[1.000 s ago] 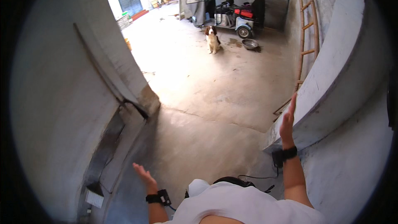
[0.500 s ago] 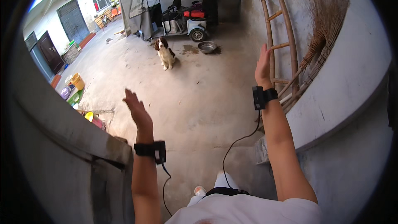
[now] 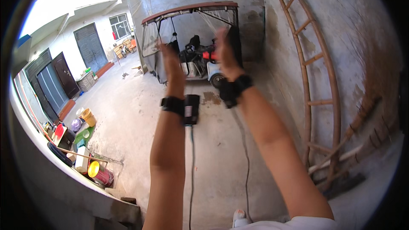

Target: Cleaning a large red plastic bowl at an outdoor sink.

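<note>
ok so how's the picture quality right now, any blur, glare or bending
Head view: left hand and right hand both look blurred; the white upper wall at upper left is washed out by brightness; the ladder at right bows, likely fisheye distortion.

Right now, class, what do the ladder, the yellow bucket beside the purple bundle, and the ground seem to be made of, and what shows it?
Ladder: bamboo or wood, matte; brown, round, slightly crooked poles. Yellow bucket: probably plastic; solid bright colour, finish too small to judge. Ground: likely concrete, dull; continuous pale surface with darker stains.
</note>
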`<state>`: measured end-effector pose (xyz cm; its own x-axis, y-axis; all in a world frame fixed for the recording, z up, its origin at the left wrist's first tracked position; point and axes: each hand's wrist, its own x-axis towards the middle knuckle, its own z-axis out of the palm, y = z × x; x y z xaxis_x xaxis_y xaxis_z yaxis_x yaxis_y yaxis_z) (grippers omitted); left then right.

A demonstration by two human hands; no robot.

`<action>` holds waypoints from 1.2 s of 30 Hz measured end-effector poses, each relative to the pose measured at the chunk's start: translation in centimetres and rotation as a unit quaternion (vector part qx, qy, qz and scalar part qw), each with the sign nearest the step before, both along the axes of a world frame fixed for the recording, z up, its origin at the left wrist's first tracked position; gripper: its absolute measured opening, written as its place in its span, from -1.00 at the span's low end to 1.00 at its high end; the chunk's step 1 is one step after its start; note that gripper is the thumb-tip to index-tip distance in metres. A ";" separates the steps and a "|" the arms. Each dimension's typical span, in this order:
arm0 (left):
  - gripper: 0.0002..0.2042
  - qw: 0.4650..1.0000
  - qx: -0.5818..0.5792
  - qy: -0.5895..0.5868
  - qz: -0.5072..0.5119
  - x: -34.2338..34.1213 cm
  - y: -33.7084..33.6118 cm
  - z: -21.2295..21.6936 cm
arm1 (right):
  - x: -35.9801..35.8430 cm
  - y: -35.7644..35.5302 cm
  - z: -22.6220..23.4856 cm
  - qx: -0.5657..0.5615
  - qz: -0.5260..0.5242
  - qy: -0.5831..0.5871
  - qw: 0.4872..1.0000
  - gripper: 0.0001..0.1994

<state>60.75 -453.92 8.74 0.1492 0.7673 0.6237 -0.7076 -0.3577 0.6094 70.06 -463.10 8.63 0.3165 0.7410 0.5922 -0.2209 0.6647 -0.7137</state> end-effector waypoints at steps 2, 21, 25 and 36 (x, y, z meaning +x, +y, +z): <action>-0.26 0.977 0.155 0.089 -0.117 4.0 -3.3 1.7 | 0.4 4.5 0.5 0.007 0.089 0.015 0.996 -0.30; -0.26 0.883 -0.207 -0.284 -0.311 -6.9 22.9 -15.0 | -0.4 26.3 -13.3 0.006 0.355 0.292 0.888 -0.02; -0.53 0.902 -0.256 -0.248 -0.244 -13.4 31.2 -22.2 | 1.6 31.8 -16.2 -0.065 0.341 0.299 0.889 -0.19; -0.49 0.683 -0.546 -0.058 0.481 -35.1 33.5 -33.0 | 9.7 43.6 -30.6 -0.300 -0.099 0.255 0.914 -0.33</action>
